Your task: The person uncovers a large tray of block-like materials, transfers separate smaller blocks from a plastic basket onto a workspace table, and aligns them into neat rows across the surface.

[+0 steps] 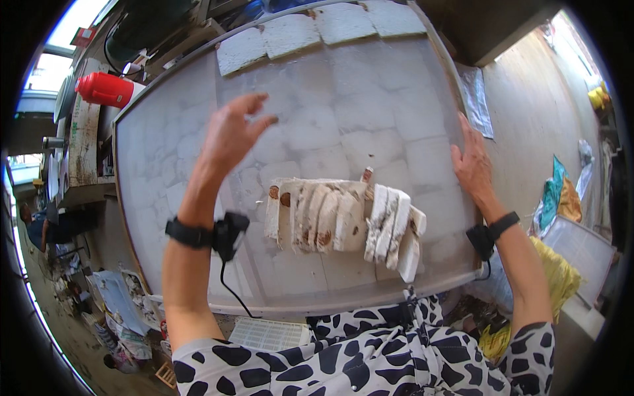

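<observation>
My left hand [240, 123] is raised over the left part of a framed mesh screen [307, 148], thumb and fingers apart, holding nothing. My right hand [474, 161] rests with spread fingers on the screen's right wooden rim. On the near middle of the screen stands a row of whitish, rough-edged slabs [322, 218] with brown patches, leaning on edge against one another. A smaller group of white slabs [389, 222] leans at its right end. Four-sided white slabs [292, 37] lie flat along the far edge. Pale block shapes show through the mesh.
A red jug [104, 90] stands beyond the screen's left rim, near a wooden bench [84, 128]. At the far left is a person [39, 227]. Yellow sacking [557, 277] and a small framed panel [577, 252] lie at the right. A white plastic grid [270, 332] is below the near edge.
</observation>
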The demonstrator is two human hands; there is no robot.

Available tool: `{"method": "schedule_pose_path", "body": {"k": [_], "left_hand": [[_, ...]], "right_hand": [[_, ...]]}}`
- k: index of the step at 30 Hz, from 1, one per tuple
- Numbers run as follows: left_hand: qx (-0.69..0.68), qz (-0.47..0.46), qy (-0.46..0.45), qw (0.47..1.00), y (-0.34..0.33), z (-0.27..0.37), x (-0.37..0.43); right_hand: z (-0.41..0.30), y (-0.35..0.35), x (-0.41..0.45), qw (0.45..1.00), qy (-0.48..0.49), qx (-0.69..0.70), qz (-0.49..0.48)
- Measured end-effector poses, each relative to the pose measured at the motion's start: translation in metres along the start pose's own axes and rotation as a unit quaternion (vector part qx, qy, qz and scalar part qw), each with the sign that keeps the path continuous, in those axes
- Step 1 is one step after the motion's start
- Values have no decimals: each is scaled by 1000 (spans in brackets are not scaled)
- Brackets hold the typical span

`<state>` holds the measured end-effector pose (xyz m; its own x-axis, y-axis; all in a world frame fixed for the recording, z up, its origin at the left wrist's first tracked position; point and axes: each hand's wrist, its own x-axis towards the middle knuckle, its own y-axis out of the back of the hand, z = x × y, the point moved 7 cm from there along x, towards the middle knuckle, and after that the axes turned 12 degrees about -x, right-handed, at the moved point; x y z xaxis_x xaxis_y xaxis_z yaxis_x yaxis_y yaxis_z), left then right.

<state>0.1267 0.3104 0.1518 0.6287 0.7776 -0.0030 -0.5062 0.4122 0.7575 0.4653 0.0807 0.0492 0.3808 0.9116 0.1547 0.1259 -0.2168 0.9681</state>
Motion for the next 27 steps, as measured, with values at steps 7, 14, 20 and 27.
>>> {"method": "schedule_pose_path", "body": {"k": [7,14,20,27], "left_hand": [[-147,-84,13,985,-51,124,-103],[-36,-56,-36,997,-132,185,-140],[79,30,64,994,-169,184,-140],[116,99,97,984,-178,183,-138]], "right_hand": [[4,-8,0,999,-46,15,-23],[6,-7,-4,996,-70,21,-59],[6,-3,-5,995,-77,26,-59],[9,-1,-8,995,-72,28,-59]]}}
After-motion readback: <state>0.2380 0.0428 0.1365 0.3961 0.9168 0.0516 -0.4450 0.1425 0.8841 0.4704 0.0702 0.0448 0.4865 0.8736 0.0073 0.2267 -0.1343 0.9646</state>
